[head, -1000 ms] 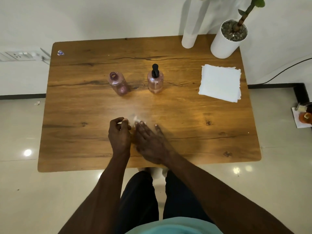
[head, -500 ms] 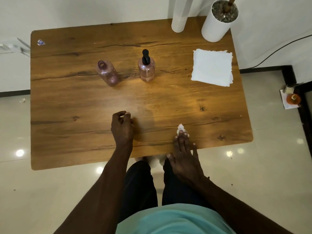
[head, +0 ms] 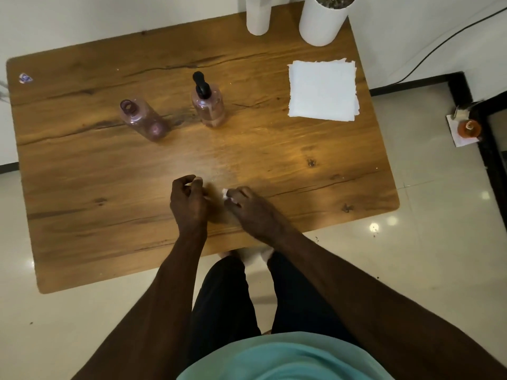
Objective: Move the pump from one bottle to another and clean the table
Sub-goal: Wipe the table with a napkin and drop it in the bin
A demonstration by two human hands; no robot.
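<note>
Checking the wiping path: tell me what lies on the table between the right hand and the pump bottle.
Nothing: the head view shows only bare wood between the right hand, which pinches a small white wad, and the pump bottle.

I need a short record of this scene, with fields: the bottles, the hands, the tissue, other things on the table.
pump bottle: upright, black pump on top
open bottle: no pump, left of the pump bottle
right hand: fingers pinch a small white tissue wad at the table
left hand: fingers curled; a bit of white shows at the fingertips, unclear what
tissue stack: flat, far right
far edge: white pot, white roll
</note>
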